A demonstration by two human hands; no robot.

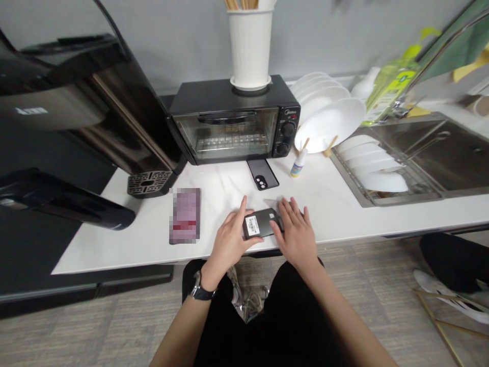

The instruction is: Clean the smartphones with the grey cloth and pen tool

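A dark phone-like device (265, 223) with a white barcode label lies on the white counter (153, 250), near its front edge. At its left end, my left hand (229, 235) has thumb and fingers spread around the device, holding it. My right hand (296, 232) rests flat over its right end, fingers stretched out and thumb on the device's surface. What lies beneath the right fingers is hidden. Beyond the hands are a dark phone case (267, 176) with camera cutouts and a small white bottle (298, 164). A pixelated purplish item (186, 215) lies to the left.
A black toaster oven (229, 133) stands at the back, with a white cup (250, 46) on top. White plates (330, 125) stand right of it, beside a sink (439, 153). A dark machine (126, 112) fills the left. Another person's shoe (451, 295) shows at lower right.
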